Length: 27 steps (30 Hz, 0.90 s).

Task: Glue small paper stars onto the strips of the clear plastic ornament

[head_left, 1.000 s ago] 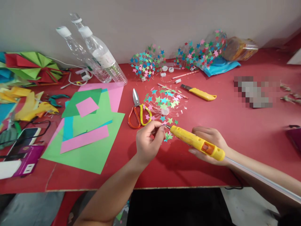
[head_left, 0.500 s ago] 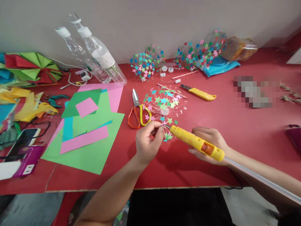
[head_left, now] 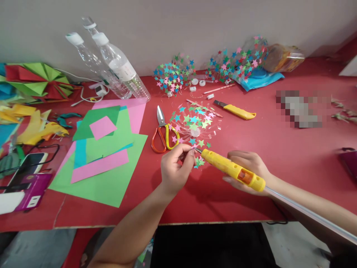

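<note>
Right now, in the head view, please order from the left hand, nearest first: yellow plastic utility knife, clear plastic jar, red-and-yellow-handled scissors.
1. Scissors, just beyond the left hand.
2. Utility knife, farther right.
3. Jar, far back right.

Blue packet (head_left: 264, 82) beside clear jar (head_left: 284, 61)

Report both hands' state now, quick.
Left hand: closed, thumb and finger pinching a small pink piece.
Right hand: closed around the glue gun, tip at that piece.
</note>
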Motion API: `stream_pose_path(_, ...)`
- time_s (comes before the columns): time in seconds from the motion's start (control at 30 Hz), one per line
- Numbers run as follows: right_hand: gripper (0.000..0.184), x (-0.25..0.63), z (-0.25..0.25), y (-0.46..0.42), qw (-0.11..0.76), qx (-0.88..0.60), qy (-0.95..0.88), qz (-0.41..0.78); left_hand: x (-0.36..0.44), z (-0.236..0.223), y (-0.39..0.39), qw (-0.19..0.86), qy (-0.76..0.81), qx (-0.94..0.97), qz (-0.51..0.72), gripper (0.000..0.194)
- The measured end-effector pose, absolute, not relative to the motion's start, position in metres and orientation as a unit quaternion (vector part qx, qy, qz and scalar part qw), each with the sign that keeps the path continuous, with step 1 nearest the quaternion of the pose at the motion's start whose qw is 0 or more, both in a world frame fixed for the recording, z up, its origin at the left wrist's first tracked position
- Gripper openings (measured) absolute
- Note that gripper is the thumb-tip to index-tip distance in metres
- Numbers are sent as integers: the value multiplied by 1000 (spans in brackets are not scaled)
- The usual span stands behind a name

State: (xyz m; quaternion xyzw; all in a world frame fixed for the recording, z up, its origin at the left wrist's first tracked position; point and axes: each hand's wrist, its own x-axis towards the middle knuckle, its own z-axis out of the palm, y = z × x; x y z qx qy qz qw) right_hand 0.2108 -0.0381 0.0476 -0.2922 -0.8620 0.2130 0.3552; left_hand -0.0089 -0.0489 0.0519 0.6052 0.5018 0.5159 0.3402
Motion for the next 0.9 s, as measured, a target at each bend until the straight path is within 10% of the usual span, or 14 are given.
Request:
stream_pose_path(0.4, 25, 212, 46, -38, 350, -294, -864, 213, -9, 51, -48, 311, 509, 622, 507, 17)
stream_pose_path(0.7, 25, 215, 56, -37, 330, -304, -870, 204, -15, 55, -45, 27, 423, 782, 458, 13)
stream_pose_path(0.9, 10, 225, 80, -34, 391, -400, -821, 113, -9, 55, -50, 157, 385, 785, 459, 10)
